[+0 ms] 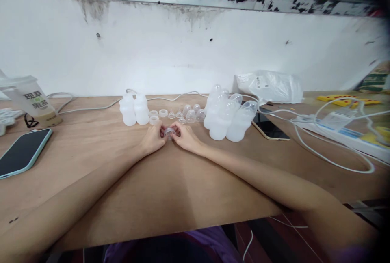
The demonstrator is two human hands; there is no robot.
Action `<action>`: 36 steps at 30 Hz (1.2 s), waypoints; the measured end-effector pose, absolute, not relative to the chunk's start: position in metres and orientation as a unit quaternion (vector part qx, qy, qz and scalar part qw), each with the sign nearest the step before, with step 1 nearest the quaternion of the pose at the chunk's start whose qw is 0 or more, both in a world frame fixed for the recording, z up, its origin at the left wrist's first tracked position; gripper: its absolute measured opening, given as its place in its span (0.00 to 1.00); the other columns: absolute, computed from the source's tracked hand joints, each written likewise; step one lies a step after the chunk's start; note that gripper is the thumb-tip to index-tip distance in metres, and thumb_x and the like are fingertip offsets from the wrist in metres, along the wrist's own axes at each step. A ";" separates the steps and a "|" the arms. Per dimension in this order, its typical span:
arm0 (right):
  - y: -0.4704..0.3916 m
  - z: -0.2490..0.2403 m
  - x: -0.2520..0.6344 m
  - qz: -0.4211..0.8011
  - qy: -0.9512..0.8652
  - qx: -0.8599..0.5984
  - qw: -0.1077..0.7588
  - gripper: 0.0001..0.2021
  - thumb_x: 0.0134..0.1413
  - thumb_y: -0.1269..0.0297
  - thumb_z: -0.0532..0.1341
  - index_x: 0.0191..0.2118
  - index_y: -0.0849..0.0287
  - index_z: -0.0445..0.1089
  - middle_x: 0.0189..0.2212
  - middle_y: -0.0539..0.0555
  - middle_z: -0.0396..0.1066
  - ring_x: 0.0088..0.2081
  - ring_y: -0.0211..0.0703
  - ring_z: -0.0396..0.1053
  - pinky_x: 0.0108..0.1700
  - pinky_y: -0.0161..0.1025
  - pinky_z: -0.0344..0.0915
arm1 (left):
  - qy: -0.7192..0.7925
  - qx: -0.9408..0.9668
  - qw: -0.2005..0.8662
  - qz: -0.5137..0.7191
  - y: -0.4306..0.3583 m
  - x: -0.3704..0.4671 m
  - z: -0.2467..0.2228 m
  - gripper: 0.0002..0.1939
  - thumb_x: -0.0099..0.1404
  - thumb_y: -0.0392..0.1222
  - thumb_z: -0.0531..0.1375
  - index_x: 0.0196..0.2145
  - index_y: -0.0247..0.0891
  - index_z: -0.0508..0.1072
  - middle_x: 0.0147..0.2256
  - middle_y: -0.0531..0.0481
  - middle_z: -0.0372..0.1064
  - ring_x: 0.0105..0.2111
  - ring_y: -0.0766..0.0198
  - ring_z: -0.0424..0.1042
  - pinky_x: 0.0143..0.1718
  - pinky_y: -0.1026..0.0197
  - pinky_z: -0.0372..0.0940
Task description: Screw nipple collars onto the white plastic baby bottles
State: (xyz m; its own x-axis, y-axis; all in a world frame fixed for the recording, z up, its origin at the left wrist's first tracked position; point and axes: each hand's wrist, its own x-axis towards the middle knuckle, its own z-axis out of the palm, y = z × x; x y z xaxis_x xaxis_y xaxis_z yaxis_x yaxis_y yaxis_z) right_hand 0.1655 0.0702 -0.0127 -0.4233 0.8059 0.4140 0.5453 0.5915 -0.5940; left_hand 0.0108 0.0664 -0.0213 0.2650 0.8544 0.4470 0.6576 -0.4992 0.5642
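While our two hands meet near the middle of the wooden surface point(155, 198), we hold one small clear round piece point(169, 132) between them; our left hand point(154, 136) has its thumb and fingertips closed on the nine o'clock side of it, and our right hand point(185, 136) has its own closed on the three o'clock side; each grip is narrowed to the piece; we cannot tell whether it is one part or several fitted together, since our fingers cover much of it.

Taking the piece as the centre of the dial, we have two milky-white bottles point(129, 113) upright side by side at ten o'clock; a few pale rings point(163, 113) at eleven; little clear teats point(178, 115) at one; a group of clear domes point(190, 117) between one and two, just beside the teats; a cluster of capped bottles point(217, 124) at two, topped with similar domes.

Farther off, we see a dark-screened phone point(22, 153) in a pale green case near nine; a drink cup point(39, 96) with some brown liquid lies between nine and ten; a second phone point(271, 128) lies at three, between the capped bottles and a white power strip point(341, 127); at two, past the capped bottles, a crumpled plastic bag point(268, 86) sits near the wall point(170, 60).
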 end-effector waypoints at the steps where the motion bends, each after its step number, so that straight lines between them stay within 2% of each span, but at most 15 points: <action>1: 0.070 -0.013 0.166 0.188 -0.826 -0.405 0.345 0.09 0.43 0.73 0.54 0.35 0.60 0.62 0.26 0.49 0.66 0.27 0.34 0.62 0.31 0.34 0.59 | 0.483 0.784 0.136 0.364 0.066 0.010 -0.020 0.05 0.50 0.35 0.54 0.28 0.37 0.60 0.23 0.55 0.61 0.22 0.70 0.62 0.23 0.67 0.58; 9: 0.072 -0.014 0.169 0.219 -0.831 -0.375 0.349 0.10 0.41 0.69 0.56 0.35 0.60 0.61 0.29 0.50 0.67 0.28 0.34 0.63 0.32 0.33 0.60 | 0.484 0.791 0.137 0.348 0.059 0.011 -0.013 0.08 0.48 0.36 0.55 0.28 0.37 0.60 0.24 0.56 0.62 0.22 0.70 0.62 0.23 0.67 0.57; 21: 0.070 -0.011 0.165 0.200 -0.827 -0.385 0.357 0.10 0.39 0.71 0.55 0.34 0.59 0.61 0.23 0.46 0.64 0.22 0.31 0.57 0.26 0.31 0.55 | 0.474 0.788 0.152 0.364 0.067 0.014 -0.018 0.05 0.49 0.36 0.54 0.28 0.37 0.61 0.23 0.56 0.61 0.21 0.71 0.60 0.22 0.67 0.56; 28: 0.073 -0.015 0.166 0.221 -0.820 -0.379 0.367 0.10 0.41 0.70 0.54 0.35 0.59 0.62 0.25 0.48 0.65 0.23 0.32 0.60 0.28 0.31 0.57 | 0.454 0.792 0.171 0.372 0.070 0.011 -0.020 0.05 0.50 0.35 0.53 0.28 0.37 0.60 0.22 0.57 0.59 0.21 0.70 0.59 0.22 0.67 0.55; 36: 0.080 -0.020 0.166 0.262 -0.801 -0.376 0.386 0.07 0.42 0.69 0.55 0.33 0.60 0.63 0.22 0.47 0.62 0.24 0.32 0.61 0.28 0.32 0.58 | 0.453 0.785 0.186 0.379 0.070 0.012 -0.018 0.05 0.50 0.34 0.53 0.28 0.38 0.60 0.21 0.57 0.58 0.21 0.70 0.58 0.22 0.67 0.54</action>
